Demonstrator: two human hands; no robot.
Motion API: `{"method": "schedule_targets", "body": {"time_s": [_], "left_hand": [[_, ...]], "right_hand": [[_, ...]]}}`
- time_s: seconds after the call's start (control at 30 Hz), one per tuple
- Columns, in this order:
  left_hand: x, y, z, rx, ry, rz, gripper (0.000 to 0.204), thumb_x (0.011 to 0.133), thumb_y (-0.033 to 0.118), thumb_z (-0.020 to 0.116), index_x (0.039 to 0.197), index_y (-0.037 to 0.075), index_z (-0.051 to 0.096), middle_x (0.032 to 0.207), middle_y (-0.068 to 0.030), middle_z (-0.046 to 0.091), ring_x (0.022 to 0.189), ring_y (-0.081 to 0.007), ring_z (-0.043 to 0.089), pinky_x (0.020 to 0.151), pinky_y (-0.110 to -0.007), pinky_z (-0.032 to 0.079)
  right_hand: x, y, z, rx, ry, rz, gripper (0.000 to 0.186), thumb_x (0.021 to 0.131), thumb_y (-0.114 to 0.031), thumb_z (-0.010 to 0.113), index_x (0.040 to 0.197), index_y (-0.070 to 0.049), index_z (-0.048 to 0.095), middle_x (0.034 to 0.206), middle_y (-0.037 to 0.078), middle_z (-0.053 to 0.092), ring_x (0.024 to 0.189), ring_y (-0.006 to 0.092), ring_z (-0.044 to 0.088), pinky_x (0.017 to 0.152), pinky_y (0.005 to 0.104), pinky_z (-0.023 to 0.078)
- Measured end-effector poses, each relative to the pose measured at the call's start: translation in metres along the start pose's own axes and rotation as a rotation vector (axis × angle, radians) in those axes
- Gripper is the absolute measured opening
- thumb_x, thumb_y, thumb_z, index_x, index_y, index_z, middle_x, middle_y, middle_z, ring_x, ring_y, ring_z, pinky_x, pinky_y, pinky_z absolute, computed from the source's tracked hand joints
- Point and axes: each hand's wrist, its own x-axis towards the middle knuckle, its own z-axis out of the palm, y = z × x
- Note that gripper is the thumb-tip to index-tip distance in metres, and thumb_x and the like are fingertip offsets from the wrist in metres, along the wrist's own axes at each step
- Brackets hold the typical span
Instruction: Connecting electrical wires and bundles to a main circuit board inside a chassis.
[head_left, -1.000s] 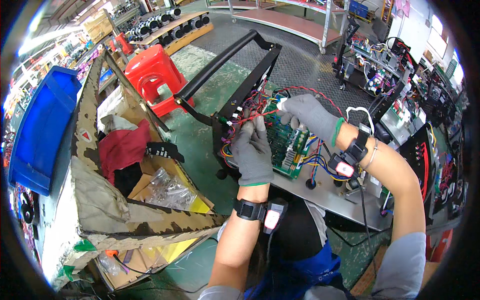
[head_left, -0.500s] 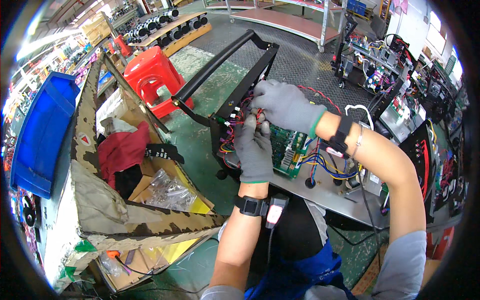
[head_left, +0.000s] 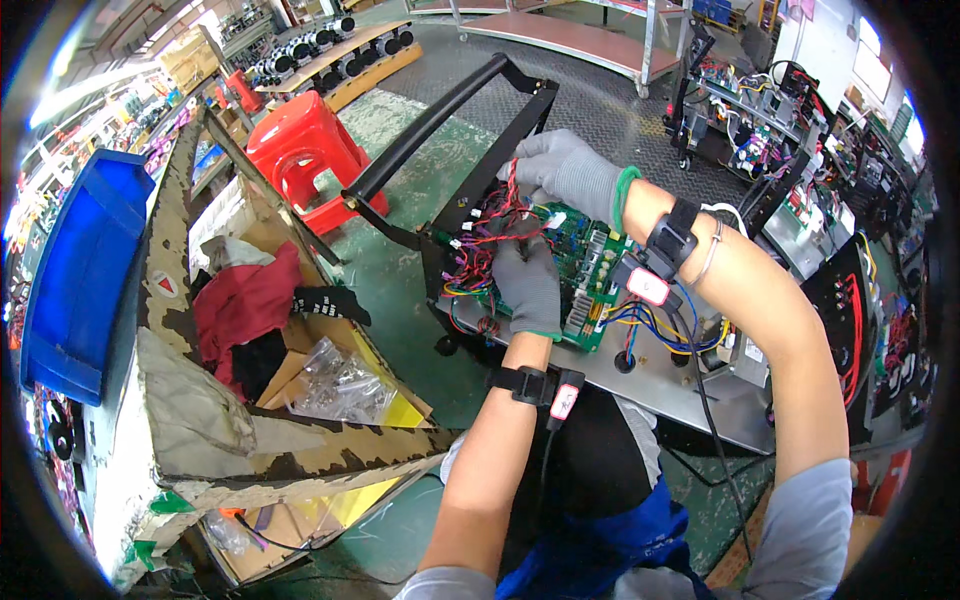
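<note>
An open machine chassis [head_left: 690, 402] in front of me carries a green circuit board [head_left: 598, 268] and a bundle of red, purple and yellow wires [head_left: 478, 262] along its black side frame. My right hand [head_left: 572, 172], in a grey glove, pinches a red twisted wire [head_left: 513, 188] above the bundle by the frame. Lower down, my gloved left hand [head_left: 528, 285] reaches into the bundle at the board's left edge. Its fingertips are closed around red wires and partly covered by them.
A black tubular handle [head_left: 425, 130] juts out from the chassis. On the left stand a red stool [head_left: 300, 155], a worn cart holding cloths and plastic bags [head_left: 345, 385], and a blue bin [head_left: 85, 280]. Further open machines [head_left: 760, 150] stand at right. Black cables hang from my wrist straps.
My right hand has moved up and slightly away, drawing the red wire upward. My left hand has shifted a little right, and more of the wire bundle shows between the hands.
</note>
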Motion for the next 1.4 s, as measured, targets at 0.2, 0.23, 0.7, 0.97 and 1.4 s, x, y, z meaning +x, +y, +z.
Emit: {"method": "schedule_targets", "body": {"time_s": [0.2, 0.23, 0.7, 0.97, 1.4], "left_hand": [[0.001, 0.009, -0.005, 0.000, -0.148, -0.121, 0.021, 0.084, 0.013, 0.059, 0.101, 0.001, 0.061, 0.078, -0.0036, 0.059, 0.060, -0.0084, 0.052, 0.055, -0.021, 0.043], [-0.003, 0.022, -0.002, -0.054, -0.170, -0.119, 0.021, 0.085, 0.014, 0.059, 0.102, 0.001, 0.060, 0.079, -0.0041, 0.060, 0.060, -0.0090, 0.053, 0.056, -0.021, 0.044], [-0.027, 0.054, -0.010, -0.240, 0.075, -0.356, 0.021, 0.092, 0.016, 0.048, 0.101, -0.002, 0.051, 0.095, -0.0118, 0.059, 0.078, -0.0208, 0.065, 0.055, -0.026, 0.052], [-0.032, 0.055, -0.011, -0.302, 0.145, -0.357, 0.024, 0.095, 0.018, 0.045, 0.107, -0.002, 0.049, 0.098, -0.0139, 0.060, 0.075, -0.0186, 0.064, 0.057, -0.024, 0.053], [-0.030, 0.047, -0.009, -0.277, 0.143, -0.337, 0.021, 0.094, 0.017, 0.048, 0.101, 0.000, 0.056, 0.091, -0.0114, 0.065, 0.069, -0.0162, 0.064, 0.054, -0.024, 0.053]], "right_hand": [[0.009, 0.011, -0.030, -0.743, 0.029, -0.290, 0.028, 0.074, -0.014, 0.062, 0.098, -0.002, 0.066, 0.090, 0.014, 0.067, 0.079, 0.0219, 0.064, 0.071, 0.0321, 0.049], [0.007, 0.019, -0.038, -0.718, -0.011, -0.216, 0.029, 0.073, -0.017, 0.060, 0.097, -0.003, 0.066, 0.090, 0.017, 0.066, 0.083, 0.0275, 0.064, 0.075, 0.0356, 0.048], [0.045, 0.049, -0.017, -1.077, -0.354, -0.366, 0.025, 0.072, -0.022, 0.061, 0.091, -0.007, 0.067, 0.086, 0.018, 0.064, 0.080, 0.0341, 0.062, 0.072, 0.0408, 0.049], [0.059, 0.057, -0.019, -1.074, -0.456, -0.340, 0.032, 0.071, -0.022, 0.065, 0.101, -0.012, 0.067, 0.094, 0.013, 0.066, 0.088, 0.0309, 0.062, 0.075, 0.0393, 0.049], [0.066, 0.067, -0.009, -1.278, -0.397, -0.617, 0.017, 0.068, -0.015, 0.057, 0.077, -0.004, 0.066, 0.081, 0.018, 0.065, 0.079, 0.0359, 0.063, 0.068, 0.0440, 0.051]]}}
